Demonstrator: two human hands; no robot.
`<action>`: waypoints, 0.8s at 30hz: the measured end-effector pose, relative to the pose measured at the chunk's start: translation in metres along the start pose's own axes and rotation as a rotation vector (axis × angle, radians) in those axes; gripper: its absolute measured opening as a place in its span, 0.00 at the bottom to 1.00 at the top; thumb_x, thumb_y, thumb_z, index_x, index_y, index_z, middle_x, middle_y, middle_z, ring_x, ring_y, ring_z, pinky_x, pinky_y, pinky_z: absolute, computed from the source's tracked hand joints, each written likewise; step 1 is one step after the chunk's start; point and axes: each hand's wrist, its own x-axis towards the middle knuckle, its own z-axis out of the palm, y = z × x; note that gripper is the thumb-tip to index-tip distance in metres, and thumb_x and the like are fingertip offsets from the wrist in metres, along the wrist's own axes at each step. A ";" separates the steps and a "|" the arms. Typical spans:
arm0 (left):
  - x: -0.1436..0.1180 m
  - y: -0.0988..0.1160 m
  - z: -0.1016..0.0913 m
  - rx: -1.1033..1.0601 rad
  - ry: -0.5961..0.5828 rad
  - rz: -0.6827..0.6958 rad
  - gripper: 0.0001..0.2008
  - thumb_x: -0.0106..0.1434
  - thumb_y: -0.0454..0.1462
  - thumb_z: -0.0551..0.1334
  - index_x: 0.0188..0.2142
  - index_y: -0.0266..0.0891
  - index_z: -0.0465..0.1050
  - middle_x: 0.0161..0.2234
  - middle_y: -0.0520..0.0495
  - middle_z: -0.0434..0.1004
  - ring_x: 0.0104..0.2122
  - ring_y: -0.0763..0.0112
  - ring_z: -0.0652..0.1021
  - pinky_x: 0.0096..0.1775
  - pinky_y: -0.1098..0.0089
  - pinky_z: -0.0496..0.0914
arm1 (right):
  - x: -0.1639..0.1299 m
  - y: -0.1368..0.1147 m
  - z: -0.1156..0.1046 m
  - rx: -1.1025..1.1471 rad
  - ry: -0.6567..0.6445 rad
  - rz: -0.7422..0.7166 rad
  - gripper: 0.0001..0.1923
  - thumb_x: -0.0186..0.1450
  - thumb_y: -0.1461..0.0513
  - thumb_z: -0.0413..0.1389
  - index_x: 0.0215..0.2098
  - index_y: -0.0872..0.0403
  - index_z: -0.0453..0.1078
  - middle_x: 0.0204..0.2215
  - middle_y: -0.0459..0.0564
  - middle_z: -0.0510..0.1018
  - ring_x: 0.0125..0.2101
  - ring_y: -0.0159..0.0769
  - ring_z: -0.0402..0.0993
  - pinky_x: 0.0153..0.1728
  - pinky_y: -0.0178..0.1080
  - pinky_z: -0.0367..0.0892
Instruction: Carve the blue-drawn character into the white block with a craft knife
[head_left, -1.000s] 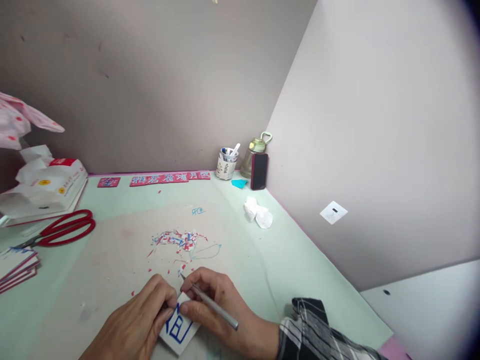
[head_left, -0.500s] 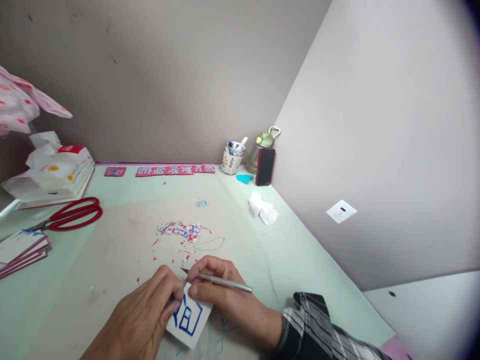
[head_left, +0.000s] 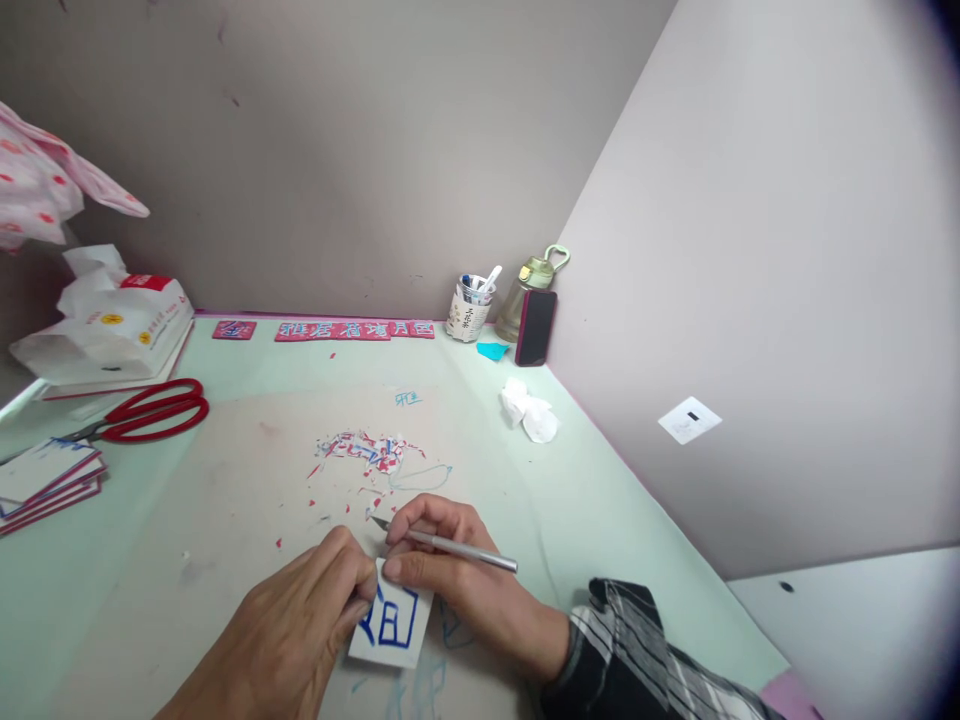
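A small white card with a blue hand-drawn character is tilted above the table between my hands. My left hand pinches its upper left edge, fingers curled so the fingertips are partly hidden. My right hand carries a silver craft knife, its blade pointing left past the fingers. The right thumb also presses on the card's top edge. Beyond the hands lies a heap of red, blue and white paper scraps, with several loose bits nearer to me.
Red-handled scissors and a stack of cards lie at left, below a tissue pack. Red cut-paper characters line the back. A pen cup, bottle, phone and crumpled tissues are at right.
The card has turned to sit more upright, and both hands have shifted slightly right with it. The craft knife stays in my right hand. The whole view has moved a little.
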 end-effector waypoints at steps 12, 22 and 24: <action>0.000 0.005 -0.001 0.031 -0.017 0.052 0.10 0.70 0.28 0.49 0.36 0.45 0.61 0.28 0.53 0.71 0.25 0.69 0.73 0.27 0.71 0.67 | -0.002 -0.001 0.001 -0.013 0.046 0.025 0.18 0.52 0.58 0.73 0.33 0.53 0.72 0.23 0.40 0.72 0.23 0.27 0.62 0.27 0.33 0.57; -0.015 0.019 0.018 -0.129 0.006 -0.014 0.12 0.70 0.29 0.50 0.31 0.46 0.57 0.25 0.58 0.70 0.21 0.75 0.74 0.24 0.78 0.67 | 0.010 -0.013 -0.034 -0.043 0.350 -0.195 0.12 0.58 0.62 0.68 0.33 0.52 0.69 0.23 0.39 0.71 0.24 0.29 0.68 0.27 0.32 0.62; -0.021 0.016 0.018 -0.215 0.017 -0.151 0.11 0.74 0.34 0.48 0.34 0.47 0.60 0.27 0.57 0.71 0.21 0.75 0.74 0.25 0.78 0.69 | 0.008 -0.015 -0.034 -0.093 0.323 -0.225 0.12 0.59 0.61 0.68 0.34 0.52 0.69 0.24 0.40 0.72 0.26 0.29 0.68 0.28 0.32 0.63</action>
